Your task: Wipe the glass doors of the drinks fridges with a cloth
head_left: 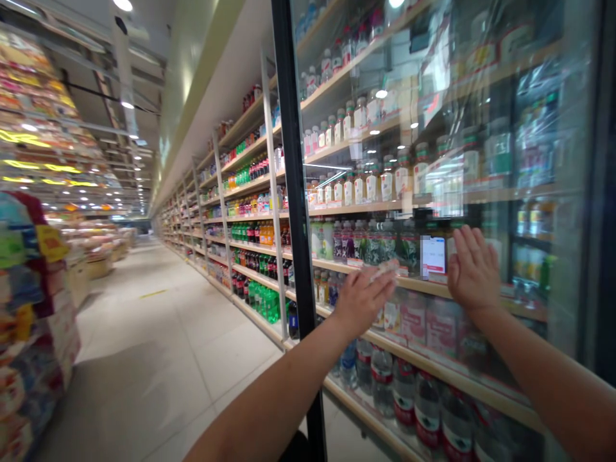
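A large glass door point(423, 83) with a dark frame point(292, 160) stands in front of me. My left hand point(363, 298) is closed over a crumpled pale cloth point(387, 266) at the glass; most of the cloth is hidden under the fingers. To the right, my right hand point(474, 269) lies open with its palm toward the glass, fingers stretched upward. Just left of it shows a bright phone-like screen point(436, 253); I cannot tell whether it is on the glass or a reflection. Rows of bottles point(368, 186) are visible through the door.
Long drink shelves point(250, 240) run off along the wall beyond the door's left edge. A tiled aisle point(158, 333) lies to the left, with a stand of colourful packages point(29, 308) beside it. Lower bottles point(428, 410) stand behind the glass.
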`<control>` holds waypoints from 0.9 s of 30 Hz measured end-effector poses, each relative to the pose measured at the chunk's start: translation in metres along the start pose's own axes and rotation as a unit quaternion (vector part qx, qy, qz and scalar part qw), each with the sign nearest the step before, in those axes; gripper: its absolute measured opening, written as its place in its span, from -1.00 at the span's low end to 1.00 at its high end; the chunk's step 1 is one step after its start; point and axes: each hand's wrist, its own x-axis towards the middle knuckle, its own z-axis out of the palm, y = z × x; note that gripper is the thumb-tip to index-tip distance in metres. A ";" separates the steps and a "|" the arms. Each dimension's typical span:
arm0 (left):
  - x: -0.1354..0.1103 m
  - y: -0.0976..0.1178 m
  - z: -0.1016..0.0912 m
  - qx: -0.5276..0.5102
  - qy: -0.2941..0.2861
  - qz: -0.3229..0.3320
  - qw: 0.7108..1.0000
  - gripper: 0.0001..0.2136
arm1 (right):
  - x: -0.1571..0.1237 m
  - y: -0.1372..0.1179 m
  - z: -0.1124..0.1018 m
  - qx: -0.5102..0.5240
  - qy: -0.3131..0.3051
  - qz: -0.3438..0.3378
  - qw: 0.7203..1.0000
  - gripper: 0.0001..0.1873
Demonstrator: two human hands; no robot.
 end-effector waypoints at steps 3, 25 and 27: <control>-0.006 0.008 0.001 -0.013 -0.023 0.109 0.994 -0.75 | 0.000 0.000 -0.001 -0.003 -0.007 0.002 1.000 -0.31; 0.000 0.006 0.007 -0.023 0.004 -0.057 0.998 -0.68 | 0.002 0.002 -0.003 -0.019 -0.019 0.004 1.000 -0.34; -0.010 0.017 0.008 -0.040 -0.008 0.028 0.999 -0.72 | 0.002 0.001 -0.003 -0.019 -0.020 0.006 1.000 -0.34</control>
